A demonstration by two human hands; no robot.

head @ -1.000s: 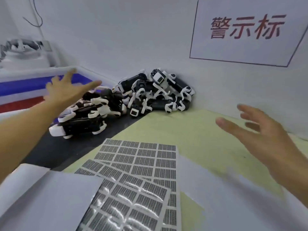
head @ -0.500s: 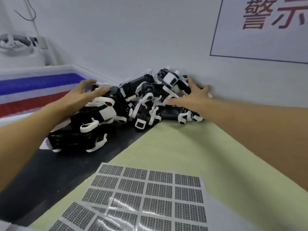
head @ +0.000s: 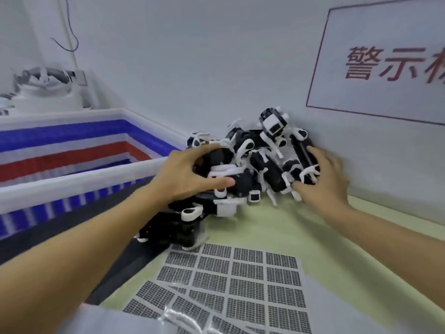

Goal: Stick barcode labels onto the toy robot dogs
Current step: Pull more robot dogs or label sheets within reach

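Note:
A heap of black-and-white toy robot dogs [head: 262,165] lies against the white wall, at the far edge of the yellow-green mat [head: 301,232]. My left hand [head: 190,174] curls over the heap's left side, fingers on top and thumb underneath a dog. On the right side, my right hand [head: 325,182] cups the heap, blurred by motion. One dog [head: 178,227] lies lower left, its feet touching the barcode label sheets [head: 240,280], which lie overlapping on the mat in front of me.
A blue, red and white striped woven bin [head: 72,184] with a white rim stands at the left. A dark strip of table [head: 60,237] runs beside it. A white sign with red characters [head: 385,66] hangs on the wall. White paper [head: 108,321] lies nearest me.
Both hands went from reaching out to closing round the heap from its two sides. The dogs are bunched tighter and nearer the label sheets. The view has moved in closer.

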